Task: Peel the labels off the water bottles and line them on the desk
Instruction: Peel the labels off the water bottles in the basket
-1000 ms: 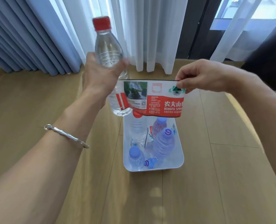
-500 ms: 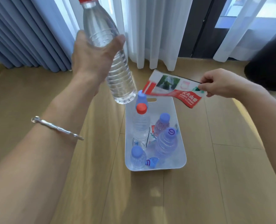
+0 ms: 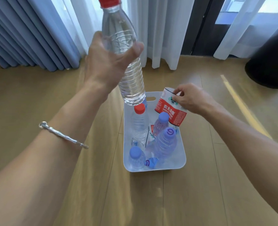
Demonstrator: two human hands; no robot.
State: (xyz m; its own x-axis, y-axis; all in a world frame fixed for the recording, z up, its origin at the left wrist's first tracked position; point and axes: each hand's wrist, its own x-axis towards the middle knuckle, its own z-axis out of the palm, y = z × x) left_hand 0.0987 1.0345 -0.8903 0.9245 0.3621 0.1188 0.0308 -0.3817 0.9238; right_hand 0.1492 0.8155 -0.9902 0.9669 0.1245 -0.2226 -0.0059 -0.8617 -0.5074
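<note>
Head view. We see the left hand [image 3: 109,62] raised above the wooden desk [image 3: 200,193], its fingers and thumb curled round the upper body of a clear, label-free water bottle [image 3: 130,79]. The bottle is tilted, with its red cap [image 3: 108,1] at the top edge of the view and its base hanging over the far left corner of the white bin [image 3: 154,170]. We see the right hand [image 3: 193,100] held lower, over the far right part of the bin, pinching a detached red-and-white label [image 3: 170,111] between thumb and fingertips. The label hangs curled and touches no bottle that we can make out.

Inside the bin we count one upright bare bottle with a red cap [image 3: 139,124] and three bottles with purple caps — two on the right [image 3: 162,124] [image 3: 166,142] and a shorter one at the near left [image 3: 135,158]. Loose label scraps lie between them.

A silver bracelet [image 3: 63,136] circles the left forearm. Behind the desk hang blue curtains [image 3: 29,30] and white sheers [image 3: 159,30] — a dark rounded object [image 3: 268,67] stands at the far right.
</note>
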